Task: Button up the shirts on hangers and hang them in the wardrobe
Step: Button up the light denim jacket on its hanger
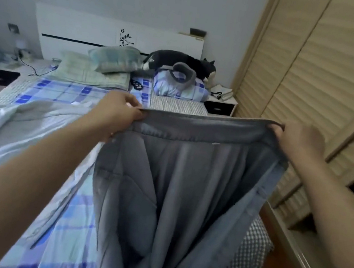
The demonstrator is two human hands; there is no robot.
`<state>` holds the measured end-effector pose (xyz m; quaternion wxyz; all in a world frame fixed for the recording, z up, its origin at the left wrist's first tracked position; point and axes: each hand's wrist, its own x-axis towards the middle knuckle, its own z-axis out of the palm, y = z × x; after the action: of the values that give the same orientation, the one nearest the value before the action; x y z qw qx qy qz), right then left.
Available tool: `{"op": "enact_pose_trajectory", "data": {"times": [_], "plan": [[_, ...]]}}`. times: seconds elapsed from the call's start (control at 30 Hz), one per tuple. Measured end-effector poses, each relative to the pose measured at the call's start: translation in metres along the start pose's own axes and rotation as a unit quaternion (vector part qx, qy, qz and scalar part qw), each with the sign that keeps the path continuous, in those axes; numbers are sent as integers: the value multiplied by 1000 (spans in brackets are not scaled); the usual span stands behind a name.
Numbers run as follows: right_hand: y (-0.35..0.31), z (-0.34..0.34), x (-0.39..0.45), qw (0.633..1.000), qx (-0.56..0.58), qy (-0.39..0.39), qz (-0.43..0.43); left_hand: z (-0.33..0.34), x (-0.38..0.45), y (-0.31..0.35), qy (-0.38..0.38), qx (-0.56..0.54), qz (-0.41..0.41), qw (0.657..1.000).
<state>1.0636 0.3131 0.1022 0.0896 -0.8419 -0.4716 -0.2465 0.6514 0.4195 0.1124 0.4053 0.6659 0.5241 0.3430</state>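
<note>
— What have you got in front of you?

— I'm holding a grey-blue shirt (178, 180) up in the air over the foot of the bed (66, 93). My left hand (116, 112) pinches one end of its top edge, thumb and fingers curled onto the fabric. My right hand (298, 139) grips the other end, fingers wrapped round the cloth. The edge is stretched fairly taut between them, and the rest hangs down in loose folds, inside facing me.

— Is there a hanger in it?

— I can't tell; none shows from here. A placket with a button runs down the shirt's right-hand side.

— And the wardrobe?

— The wardrobe (319, 75) stands just to my right, its slatted wooden doors close beside my right arm. A dark gap shows at the far right edge.

— Anything else on the bed?

— A pale blue-white shirt (11, 121) lies crumpled on the checked blue sheet under my left arm. Further up are pillows (113, 59), a folded checked quilt (178, 87) with a grey neck pillow (184, 71) on it, and a black-and-white plush toy (182, 61) against the white headboard (95, 30).
</note>
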Motion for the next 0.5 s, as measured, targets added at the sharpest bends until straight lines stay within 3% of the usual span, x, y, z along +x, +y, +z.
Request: {"op": "enact_pose_trajectory", "data": {"times": [0.1, 0.2, 0.27, 0.33, 0.4, 0.5], "plan": [[3, 36, 80, 998, -11, 4, -56, 16, 74, 20, -1, 57, -5, 998], [-13, 101, 156, 996, 35, -53, -57, 54, 162, 17, 35, 44, -58, 997], [-36, 164, 192, 986, 120, -114, -28, 92, 215, -5, 114, 40, -76, 990], [-60, 240, 211, 948, 261, -178, 32, 137, 251, -48, 163, 39, -113, 979], [-78, 317, 195, 899, 325, -287, 63, 186, 260, -115, 119, 57, -187, 973], [-77, 418, 101, 865, 275, -420, -7, 248, 193, -216, -16, 222, -308, 925]]}}
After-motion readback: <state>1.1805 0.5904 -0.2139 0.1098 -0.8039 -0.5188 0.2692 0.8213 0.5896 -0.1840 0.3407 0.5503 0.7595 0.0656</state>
